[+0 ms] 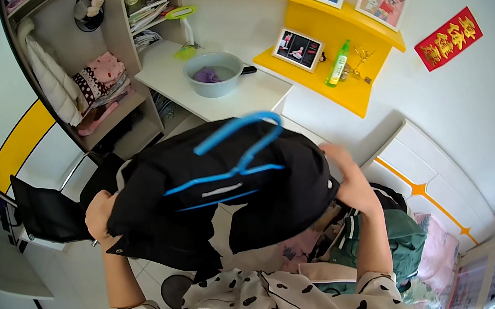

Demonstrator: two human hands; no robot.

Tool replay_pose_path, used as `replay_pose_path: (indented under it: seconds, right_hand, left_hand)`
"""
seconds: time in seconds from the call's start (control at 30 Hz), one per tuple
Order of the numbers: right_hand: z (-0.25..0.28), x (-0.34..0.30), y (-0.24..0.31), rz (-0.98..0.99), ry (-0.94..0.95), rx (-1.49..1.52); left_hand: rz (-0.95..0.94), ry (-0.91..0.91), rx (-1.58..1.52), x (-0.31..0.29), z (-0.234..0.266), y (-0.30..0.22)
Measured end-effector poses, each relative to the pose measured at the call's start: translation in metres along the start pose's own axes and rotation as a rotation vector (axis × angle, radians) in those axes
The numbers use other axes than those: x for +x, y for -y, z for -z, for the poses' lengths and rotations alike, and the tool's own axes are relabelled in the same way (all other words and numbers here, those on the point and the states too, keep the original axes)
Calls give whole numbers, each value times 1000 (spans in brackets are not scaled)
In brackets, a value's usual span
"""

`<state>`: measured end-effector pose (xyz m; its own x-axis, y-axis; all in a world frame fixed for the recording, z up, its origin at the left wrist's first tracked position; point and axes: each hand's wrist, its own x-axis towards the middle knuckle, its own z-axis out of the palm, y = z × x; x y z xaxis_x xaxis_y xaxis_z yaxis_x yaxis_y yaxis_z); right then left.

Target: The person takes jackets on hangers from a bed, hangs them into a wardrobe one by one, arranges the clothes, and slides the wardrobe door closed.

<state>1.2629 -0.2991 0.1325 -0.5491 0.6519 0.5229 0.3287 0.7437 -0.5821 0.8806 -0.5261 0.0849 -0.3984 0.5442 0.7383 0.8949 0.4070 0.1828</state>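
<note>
A black jacket (154, 176) spreads out in front of me, held up between both hands. Inside its collar and shoulders sits a blue clothes hanger (240, 167), its hook pointing up and a little blurred. My left hand (101, 214) is closed on the jacket's left side. At the other side my right hand (350, 180) grips the jacket's edge, its fingertips partly hidden behind the cloth. A snap button shows near each front edge of the jacket.
Behind the jacket, a grey-blue basin (227, 67) with purple cloth stands on a white desk (163, 71). A black chair (49, 208) is at left, beside an open wardrobe (150, 115). Green clothing (397, 237) lies on the bed at right. Yellow shelves (314, 82) hold frames and a green bottle (338, 64).
</note>
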Motion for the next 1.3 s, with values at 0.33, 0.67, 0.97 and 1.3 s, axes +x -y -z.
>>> replay_pose_path:
  seconds: [0.33, 0.67, 0.97, 1.3]
  right_hand:
    - [-147, 89, 10, -183, 480, 700]
    - [-256, 218, 90, -558, 300, 1131]
    - [-365, 337, 74, -368, 390, 1205]
    - [-479, 481, 4, -265, 548, 1298]
  left_hand:
    - [60, -6, -700, 114, -88, 81]
    - [453, 165, -1386, 156, -125, 137]
    - [447, -225, -1417, 242, -199, 203]
    - [621, -66, -1141, 299, -362, 272]
